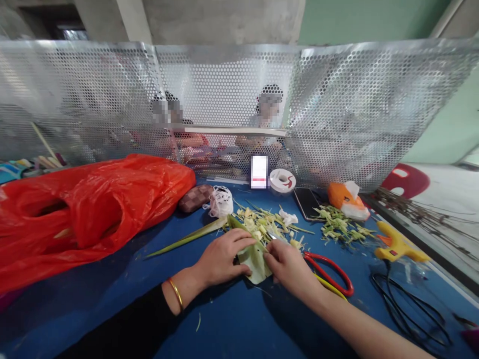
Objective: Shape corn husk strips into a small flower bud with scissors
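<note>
A broad pale green husk leaf (255, 263) lies between my two hands over the blue table. My left hand (224, 255), with a gold bangle at the wrist, pinches the leaf's left side between thumb and fingers. On the right edge of the same leaf, my right hand (286, 262) has its thumb and fingers pressed together. Scissors with red handles (331, 271) lie partly under my right forearm. A pile of cut yellow-green husk scraps (258, 219) spreads just beyond the hands. One long pointed leaf (187, 238) lies to the left.
A red plastic bag (123, 199) covers the left side. Farther back are white string (220, 202), a ribbon spool (282, 181), a phone (307, 203) and orange tissues (346, 199). A yellow glue gun (400, 244) with cable lies right. Two people sit behind a perforated screen (232, 85).
</note>
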Demonstrator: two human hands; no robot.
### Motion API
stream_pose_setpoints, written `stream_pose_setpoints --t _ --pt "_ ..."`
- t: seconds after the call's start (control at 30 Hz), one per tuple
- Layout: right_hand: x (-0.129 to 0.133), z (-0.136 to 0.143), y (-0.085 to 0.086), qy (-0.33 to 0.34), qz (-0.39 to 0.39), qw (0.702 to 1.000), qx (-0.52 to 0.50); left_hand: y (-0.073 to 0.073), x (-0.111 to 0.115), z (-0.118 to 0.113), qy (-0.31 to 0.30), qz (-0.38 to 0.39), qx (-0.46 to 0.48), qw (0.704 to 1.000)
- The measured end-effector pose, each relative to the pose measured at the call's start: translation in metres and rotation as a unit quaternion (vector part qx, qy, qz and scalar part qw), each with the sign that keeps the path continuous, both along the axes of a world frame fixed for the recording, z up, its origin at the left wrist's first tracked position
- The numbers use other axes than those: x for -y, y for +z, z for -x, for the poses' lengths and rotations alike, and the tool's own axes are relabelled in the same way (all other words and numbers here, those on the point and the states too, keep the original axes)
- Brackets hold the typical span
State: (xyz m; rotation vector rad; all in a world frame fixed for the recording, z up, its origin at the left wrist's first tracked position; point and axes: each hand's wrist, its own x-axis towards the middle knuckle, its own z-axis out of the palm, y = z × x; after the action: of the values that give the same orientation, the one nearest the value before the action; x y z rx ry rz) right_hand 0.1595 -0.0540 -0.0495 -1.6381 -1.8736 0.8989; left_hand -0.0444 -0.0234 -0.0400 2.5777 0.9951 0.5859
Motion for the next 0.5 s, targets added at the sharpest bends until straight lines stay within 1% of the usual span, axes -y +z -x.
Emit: stream_pose_setpoints --t 0.17,0.27,0.33,0.4,0.43,0.47,0.5 --pt "-0.003 0.000 -0.001 0.005 -0.041 0.997 0.059 -0.001 -0.009 0.005 -0.007 0.011 -0.083 0.997" --pt "0.000 0.001 0.000 0.009 -0.055 0.994 0.089 -0.004 -0.012 0.004 -0.009 0.021 -0.098 0.995" --pt "0.000 -0.001 0.005 0.017 -0.054 0.994 0.097 -0.005 -0.013 0.003 -0.009 0.034 -0.098 0.995" --pt "-0.004 -0.008 0.014 0.026 -0.072 0.991 0.110 -0.005 -0.013 0.003 -0.004 0.048 -0.099 0.994" --pt "-0.010 -0.014 0.020 0.032 -0.097 0.987 0.126 -0.005 -0.012 0.002 0.000 0.051 -0.100 0.994" --pt "-0.018 -0.021 0.024 0.018 -0.142 0.976 0.164 -0.005 -0.012 0.002 0.002 0.053 -0.102 0.993" --pt "-0.028 -0.030 0.027 -0.015 -0.179 0.960 0.213 -0.005 -0.012 0.002 0.002 0.052 -0.103 0.993"
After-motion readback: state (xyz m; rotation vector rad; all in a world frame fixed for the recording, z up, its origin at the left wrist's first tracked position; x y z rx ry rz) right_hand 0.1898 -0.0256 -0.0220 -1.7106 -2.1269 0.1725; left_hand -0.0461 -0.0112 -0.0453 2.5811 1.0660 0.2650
